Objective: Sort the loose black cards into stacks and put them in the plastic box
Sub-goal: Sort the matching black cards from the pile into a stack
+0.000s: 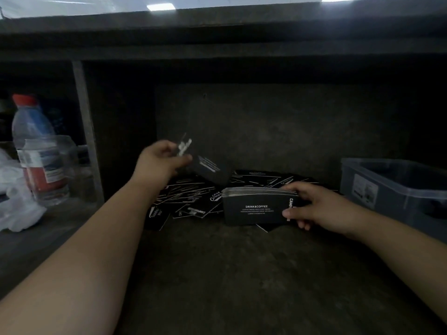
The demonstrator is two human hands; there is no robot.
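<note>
Bare forearms reach in over the near edge of the counter [217, 274]. The right hand [314, 209] grips a squared stack of black cards [251, 211] stood on its long edge, thumb in front and fingers curled over the top, apparently to keep it aligned for additions, while the left hand [160, 160] pinches a blurred card [212, 169] above the loose cards [191, 197]. Those lie fanned and overlapping toward the back of the counter, matte black with white print, the stack's face reading DRINK&COFFEE. The grey translucent plastic box [391, 187] stands at the right edge, near the right hand, contents not discernible.
</note>
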